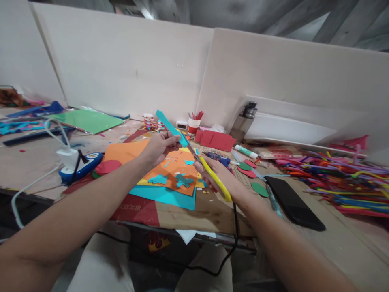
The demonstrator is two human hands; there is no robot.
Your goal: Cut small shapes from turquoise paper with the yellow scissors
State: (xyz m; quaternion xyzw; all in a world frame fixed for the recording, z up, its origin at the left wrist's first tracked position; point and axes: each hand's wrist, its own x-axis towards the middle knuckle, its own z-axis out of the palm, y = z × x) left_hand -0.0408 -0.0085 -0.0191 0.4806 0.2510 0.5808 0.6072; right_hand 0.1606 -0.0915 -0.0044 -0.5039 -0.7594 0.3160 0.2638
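Note:
A strip of turquoise paper [168, 124] is pinched in my left hand [162, 147], its far end pointing up and left. My right hand [214, 172] grips yellow-handled scissors [216, 180]. The scissor blades meet the near end of the strip, close to my left fingertips; whether they are cutting through it I cannot tell. Below both hands lie orange paper [127, 152] and a turquoise sheet [170, 197]. Small turquoise scraps [184, 180] are scattered on the orange paper.
Left are a blue power strip [80, 168] with a white plug and a green sheet [91, 120]. Right lie a black phone [293, 202], a glue stick [246, 151] and many pipe cleaners [343, 178]. A cup of red sticks [193, 125] and a bottle [243, 121] stand behind.

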